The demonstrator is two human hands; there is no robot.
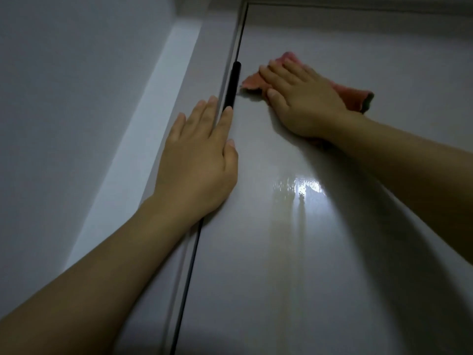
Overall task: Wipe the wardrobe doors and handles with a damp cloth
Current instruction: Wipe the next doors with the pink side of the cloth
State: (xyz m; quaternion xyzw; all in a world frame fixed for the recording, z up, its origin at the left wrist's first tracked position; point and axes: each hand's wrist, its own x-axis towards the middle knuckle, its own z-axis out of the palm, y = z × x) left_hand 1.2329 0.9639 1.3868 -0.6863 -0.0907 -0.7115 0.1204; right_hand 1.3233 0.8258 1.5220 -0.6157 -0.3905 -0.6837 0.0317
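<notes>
A glossy grey wardrobe door fills the right of the view, seen from below. A black bar handle runs along its left edge. My right hand lies flat with straight fingers on a pink cloth, pressing it against the upper part of the door just right of the handle. My left hand rests flat over the door's left edge and the gap beside it, its fingertips touching the lower end of the handle. A wet sheen shows on the door below my right hand.
A second grey panel adjoins the door on the left, with a dark gap between them. Further left stands a pale wall. The wardrobe's top frame runs across the upper edge.
</notes>
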